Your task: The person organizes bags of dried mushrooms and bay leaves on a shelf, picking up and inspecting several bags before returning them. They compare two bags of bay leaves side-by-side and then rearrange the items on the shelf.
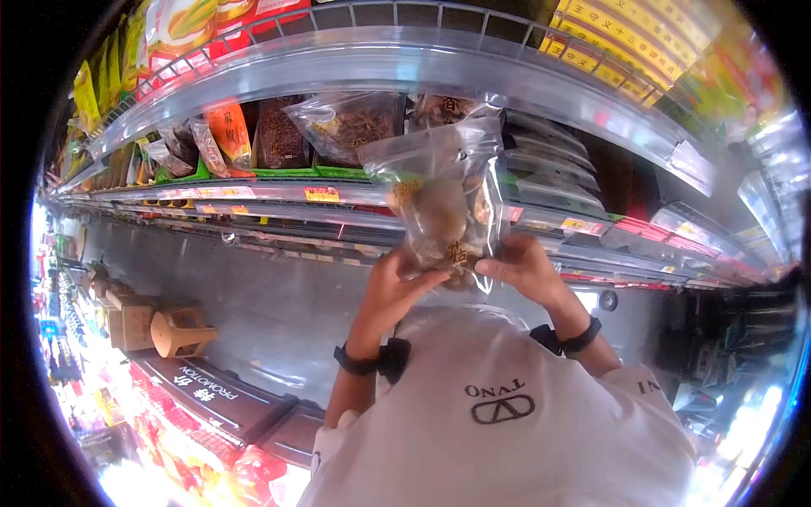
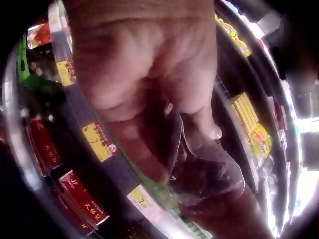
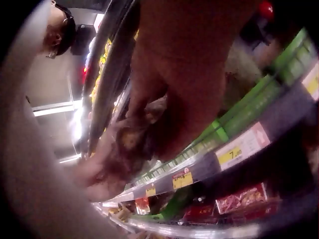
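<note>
A clear plastic zip bag (image 1: 439, 215) with gold lettering and brownish dried pieces inside is held up in front of the shelf. My left hand (image 1: 395, 287) grips its lower left corner, thumb on the near side. At the lower right corner, my right hand (image 1: 528, 269) pinches the bag between thumb and fingers. In the left wrist view, the clear bag (image 2: 207, 174) shows beyond the palm. The right wrist view is dark, with the crinkled bag (image 3: 127, 142) beside my fingers.
Behind the bag, a shelf (image 1: 279, 188) carries bagged dried goods (image 1: 351, 127) and an orange packet (image 1: 228, 135). Yellow boxes (image 1: 625, 38) fill the wire-edged shelf above. A tan stool (image 1: 182, 332) and a dark promotion bin (image 1: 211, 393) stand at lower left.
</note>
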Available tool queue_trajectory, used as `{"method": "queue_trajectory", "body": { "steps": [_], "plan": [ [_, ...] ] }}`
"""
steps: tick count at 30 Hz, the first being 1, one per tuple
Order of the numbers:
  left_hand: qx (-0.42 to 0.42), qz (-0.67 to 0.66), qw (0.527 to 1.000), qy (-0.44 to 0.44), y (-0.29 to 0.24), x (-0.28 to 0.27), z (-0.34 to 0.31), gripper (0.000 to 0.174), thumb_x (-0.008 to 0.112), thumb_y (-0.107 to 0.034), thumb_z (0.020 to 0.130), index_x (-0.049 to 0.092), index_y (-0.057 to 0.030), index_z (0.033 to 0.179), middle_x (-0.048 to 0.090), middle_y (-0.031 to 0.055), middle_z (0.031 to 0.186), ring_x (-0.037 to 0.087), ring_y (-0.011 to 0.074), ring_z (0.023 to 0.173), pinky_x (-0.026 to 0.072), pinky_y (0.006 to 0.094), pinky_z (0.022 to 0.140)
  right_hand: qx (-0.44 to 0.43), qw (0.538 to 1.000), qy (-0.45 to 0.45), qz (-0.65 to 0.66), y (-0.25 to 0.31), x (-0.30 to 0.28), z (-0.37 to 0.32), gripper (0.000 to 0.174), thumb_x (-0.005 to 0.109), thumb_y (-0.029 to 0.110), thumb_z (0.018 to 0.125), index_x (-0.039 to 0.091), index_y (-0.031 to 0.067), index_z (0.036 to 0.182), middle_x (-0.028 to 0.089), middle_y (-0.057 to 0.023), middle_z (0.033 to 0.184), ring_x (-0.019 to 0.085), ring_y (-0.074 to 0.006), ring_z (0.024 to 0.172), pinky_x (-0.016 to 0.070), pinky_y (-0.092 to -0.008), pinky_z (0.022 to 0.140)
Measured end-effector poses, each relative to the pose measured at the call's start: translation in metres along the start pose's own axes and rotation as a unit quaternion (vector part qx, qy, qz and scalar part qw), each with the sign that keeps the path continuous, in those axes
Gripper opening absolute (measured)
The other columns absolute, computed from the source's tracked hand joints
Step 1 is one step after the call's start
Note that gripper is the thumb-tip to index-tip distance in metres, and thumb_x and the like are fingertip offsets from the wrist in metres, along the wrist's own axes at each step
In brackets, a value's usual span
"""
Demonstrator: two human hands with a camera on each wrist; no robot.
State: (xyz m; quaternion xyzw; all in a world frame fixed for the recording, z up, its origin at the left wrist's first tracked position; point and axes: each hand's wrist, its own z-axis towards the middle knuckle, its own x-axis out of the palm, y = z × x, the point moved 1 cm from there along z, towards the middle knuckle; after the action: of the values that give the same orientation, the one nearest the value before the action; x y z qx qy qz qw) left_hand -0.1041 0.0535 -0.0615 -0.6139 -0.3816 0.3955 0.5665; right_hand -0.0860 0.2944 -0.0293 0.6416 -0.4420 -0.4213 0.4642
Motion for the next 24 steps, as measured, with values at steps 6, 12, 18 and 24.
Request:
{"method": "queue_trajectory", "body": {
  "steps": [6, 12, 18, 24],
  "plan": [
    [-0.005, 0.012, 1.000, 0.016, 0.020, -0.003, 0.000, 0.043, 0.077, -0.011, 0.083, 0.059, 0.0045, 0.119, 0.069, 0.0110, 0.108, 0.066, 0.0177, 0.100, 0.0531, 0.0329, 0.089, -0.033, 0.991, -0.024, 0.126, 0.008, 0.006, 0.010, 0.040, 0.073, 0.023, 0.090, 0.060, -0.0018, 0.119, 0.065, -0.0056, 0.107, 0.057, -0.0098, 0.093, 0.0502, -0.0274, 0.076],
    [0.044, -0.139, 0.988, -0.052, 0.004, 0.012, 0.000, 0.042, 0.072, -0.010, 0.087, 0.056, 0.0038, 0.123, 0.065, 0.0068, 0.114, 0.059, 0.0157, 0.110, 0.0488, 0.0316, 0.093, -0.004, 0.998, -0.016, 0.061, -0.005, -0.001, 0.013, 0.032, 0.074, 0.020, 0.089, 0.063, -0.0010, 0.110, 0.068, -0.0030, 0.099, 0.060, -0.0091, 0.086, 0.0507, -0.0262, 0.073],
    [0.035, -0.207, 0.968, -0.135, -0.004, 0.005, 0.010, 0.038, 0.072, -0.012, 0.089, 0.058, 0.0013, 0.121, 0.066, 0.0021, 0.102, 0.059, 0.0049, 0.086, 0.0471, 0.0196, 0.071, 0.007, 1.000, -0.002, 0.021, 0.002, 0.003, 0.007, 0.031, 0.076, 0.017, 0.087, 0.064, -0.0001, 0.110, 0.068, -0.0019, 0.095, 0.060, -0.0081, 0.085, 0.0511, -0.0259, 0.074],
    [-0.004, -0.183, 0.973, -0.140, 0.009, 0.005, 0.008, 0.038, 0.073, -0.009, 0.087, 0.057, 0.0014, 0.121, 0.065, 0.0027, 0.103, 0.060, 0.0060, 0.087, 0.0485, 0.0212, 0.071, -0.011, 0.995, -0.025, 0.097, 0.011, 0.010, 0.013, 0.031, 0.071, 0.021, 0.092, 0.065, -0.0004, 0.114, 0.068, -0.0012, 0.098, 0.059, -0.0072, 0.088, 0.0499, -0.0247, 0.075]
  ]
}}
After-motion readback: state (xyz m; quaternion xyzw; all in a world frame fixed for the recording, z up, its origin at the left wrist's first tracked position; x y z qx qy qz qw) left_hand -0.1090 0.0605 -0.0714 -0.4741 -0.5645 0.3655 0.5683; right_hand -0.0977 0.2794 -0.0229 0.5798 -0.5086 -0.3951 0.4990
